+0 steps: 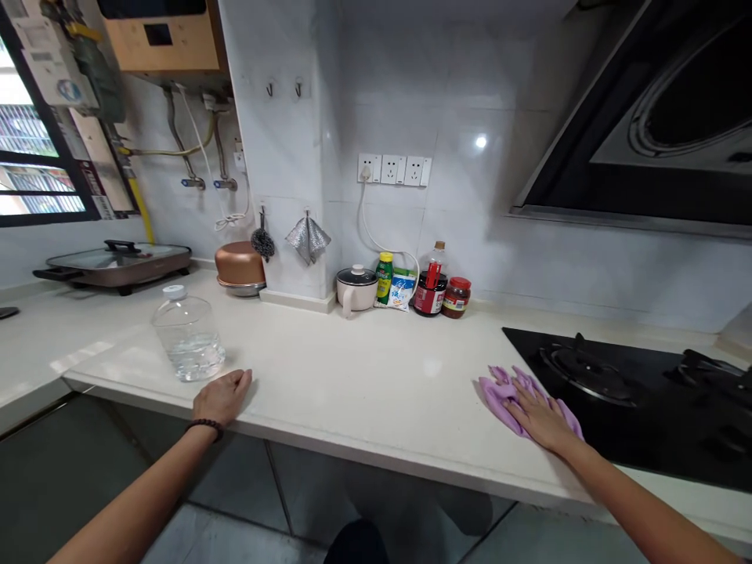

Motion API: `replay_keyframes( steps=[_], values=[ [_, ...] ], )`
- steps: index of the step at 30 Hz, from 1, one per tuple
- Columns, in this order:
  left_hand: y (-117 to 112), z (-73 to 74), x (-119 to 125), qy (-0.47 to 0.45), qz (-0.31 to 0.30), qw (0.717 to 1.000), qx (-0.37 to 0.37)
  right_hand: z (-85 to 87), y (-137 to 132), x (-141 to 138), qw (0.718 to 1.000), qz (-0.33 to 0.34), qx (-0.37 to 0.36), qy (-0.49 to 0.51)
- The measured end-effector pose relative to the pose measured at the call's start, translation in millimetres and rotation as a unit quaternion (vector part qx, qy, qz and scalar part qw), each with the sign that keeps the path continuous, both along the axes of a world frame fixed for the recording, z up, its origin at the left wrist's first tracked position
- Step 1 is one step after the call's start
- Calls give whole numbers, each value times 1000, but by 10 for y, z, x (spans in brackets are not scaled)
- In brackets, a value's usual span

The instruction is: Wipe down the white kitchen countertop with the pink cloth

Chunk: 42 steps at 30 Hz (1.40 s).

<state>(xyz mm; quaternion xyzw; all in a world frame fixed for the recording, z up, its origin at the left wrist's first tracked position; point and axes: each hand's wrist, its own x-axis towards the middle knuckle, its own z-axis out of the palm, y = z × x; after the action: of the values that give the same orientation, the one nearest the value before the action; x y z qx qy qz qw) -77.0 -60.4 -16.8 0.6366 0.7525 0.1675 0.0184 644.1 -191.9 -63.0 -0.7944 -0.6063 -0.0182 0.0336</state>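
Note:
My right hand (537,415) presses down on a crumpled purple cloth (499,395), its fingers spread into the folds. The cloth lies on the white countertop (352,376) and reaches the left edge of the black gas stove (623,427). At the counter's front edge rests my left hand (223,398), fingers curled in, with nothing seen in it and a dark beaded bracelet on the wrist. Just behind that hand stands a clear plastic bottle (191,333) with a white cap, partly filled with clear liquid.
Along the wall are a small pot (357,290), a green bottle (384,278), a blue-white packet (403,290), and jars (456,298). An electric pan (123,266) and copper-coloured bowl (240,265) stand at back left. A range hood (646,188) overhangs the stove.

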Motion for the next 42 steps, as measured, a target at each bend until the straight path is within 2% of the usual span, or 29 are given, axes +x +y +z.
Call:
replay_keyframes(
  steps=[3, 6, 10, 15, 19, 28, 32, 37, 42],
  values=[
    [2, -1, -5, -2, -4, 1000, -7, -89, -360, 11, 1000, 22, 18, 13],
    [-1, 0, -6, 0, -6, 1000, -8, -113, -572, -11, 999, 18, 25, 19],
    [-12, 13, 2, 9, 1, 1000, -15, -116, -634, -25, 999, 16, 32, 26],
    [0, 1, -12, 20, 1, 1000, -23, -128, -535, 52, 999, 38, 34, 16],
    [17, -37, -35, 19, 9, 999, -26, -86, -291, 146, 999, 44, 28, 2],
    [45, -91, -65, 16, 19, 999, -20, -35, 624, 358, 999, 16, 29, 8],
    [59, -116, -91, 22, 22, 999, -17, 45, 959, 409, 1000, 5, 6, 10],
    [75, -131, -107, 20, 23, 1000, -3, 119, 1287, 493, 1000, -7, 16, 25],
    [63, -106, -67, 18, 32, 999, 15, 80, 1512, 615, 999, -4, 28, 36]
  ],
)
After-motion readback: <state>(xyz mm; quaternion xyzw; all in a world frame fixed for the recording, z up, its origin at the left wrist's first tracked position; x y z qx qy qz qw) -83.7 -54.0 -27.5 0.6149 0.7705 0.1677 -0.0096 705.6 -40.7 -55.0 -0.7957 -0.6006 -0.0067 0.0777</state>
